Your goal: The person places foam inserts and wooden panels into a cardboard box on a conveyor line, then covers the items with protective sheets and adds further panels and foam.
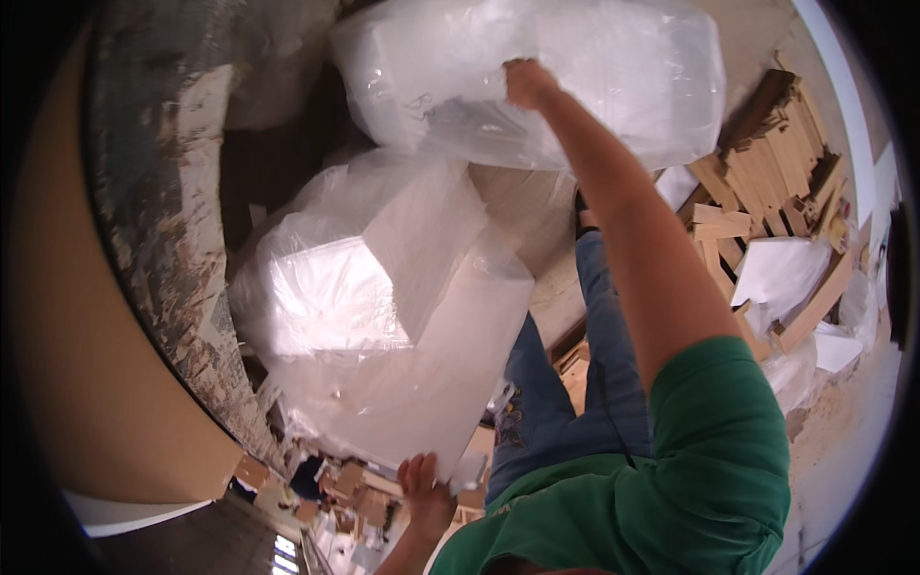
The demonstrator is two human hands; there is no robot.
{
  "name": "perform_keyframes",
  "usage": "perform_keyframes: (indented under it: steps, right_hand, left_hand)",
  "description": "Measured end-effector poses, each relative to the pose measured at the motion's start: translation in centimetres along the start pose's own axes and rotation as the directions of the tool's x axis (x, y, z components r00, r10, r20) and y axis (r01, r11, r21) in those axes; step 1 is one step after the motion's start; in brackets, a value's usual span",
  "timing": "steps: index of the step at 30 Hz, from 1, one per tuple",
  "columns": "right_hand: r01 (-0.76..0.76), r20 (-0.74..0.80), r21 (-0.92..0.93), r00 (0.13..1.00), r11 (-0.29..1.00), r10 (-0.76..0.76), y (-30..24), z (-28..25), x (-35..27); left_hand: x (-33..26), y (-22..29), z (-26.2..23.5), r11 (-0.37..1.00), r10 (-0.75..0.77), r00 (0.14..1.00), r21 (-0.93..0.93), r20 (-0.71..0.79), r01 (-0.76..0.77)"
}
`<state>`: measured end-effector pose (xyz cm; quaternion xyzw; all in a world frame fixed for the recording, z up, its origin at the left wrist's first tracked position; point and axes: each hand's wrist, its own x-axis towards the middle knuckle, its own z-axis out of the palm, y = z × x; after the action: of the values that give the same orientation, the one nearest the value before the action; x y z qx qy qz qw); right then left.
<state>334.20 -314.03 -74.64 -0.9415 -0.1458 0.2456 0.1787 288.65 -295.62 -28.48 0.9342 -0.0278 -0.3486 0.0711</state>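
My right hand point(530, 84) reaches far out, its fingers closed against the clear plastic wrap of a large white bundle point(632, 86) at the top. Below it and to the left lies a second plastic-wrapped heap with white flat sheets point(383, 393), one part standing up at an angle and shining in the light. Down at the near edge of that heap, my left hand point(426, 494) has its fingers curled over the edge of a white sheet. My left thumb is mostly hidden.
Wood offcuts point(771, 158) lie in a pile on the right, with white scraps point(781, 268) among them. A peeling, paint-worn surface point(196, 240) runs along the left beside a tan panel point(86, 316). Cardboard pieces point(350, 484) litter the area at the lower left.
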Motion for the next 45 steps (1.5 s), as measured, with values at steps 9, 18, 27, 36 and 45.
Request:
perform_keyframes:
  steps: [9, 18, 27, 36, 45]
  right_hand:
    - [-0.136, 0.136, -0.115, 0.979, 0.984, 0.151, 2.6, -3.8, 2.5]
    - [-0.376, 0.02, 0.464, 0.91, 0.802, 0.414, 0.0, 1.3, 9.8]
    - [0.185, 0.174, 0.837, 0.802, 0.516, -0.571, -10.8, -2.5, 3.1]
    - [0.208, -0.705, -0.276, 0.619, 0.938, -0.345, -14.3, -4.0, 13.3]
    - [0.106, -0.048, 0.449, 0.994, 0.887, -0.095, -11.6, -1.5, 5.7]
  left_hand:
    - [16.6, 10.6, 9.1, 0.981, 0.094, 0.993, -0.173, 0.066, -0.081]
    - [16.9, 9.4, 7.2, 0.935, 0.094, 0.991, -0.35, 0.09, -0.057]
    - [15.7, 8.2, 9.5, 0.913, 0.062, 0.989, -0.408, 0.132, -0.002]
    - [15.0, 7.6, 9.8, 0.897, 0.031, 0.995, -0.441, 0.099, 0.016]
    - [13.3, 8.8, 8.2, 0.929, 0.013, 0.994, -0.369, 0.111, 0.029]
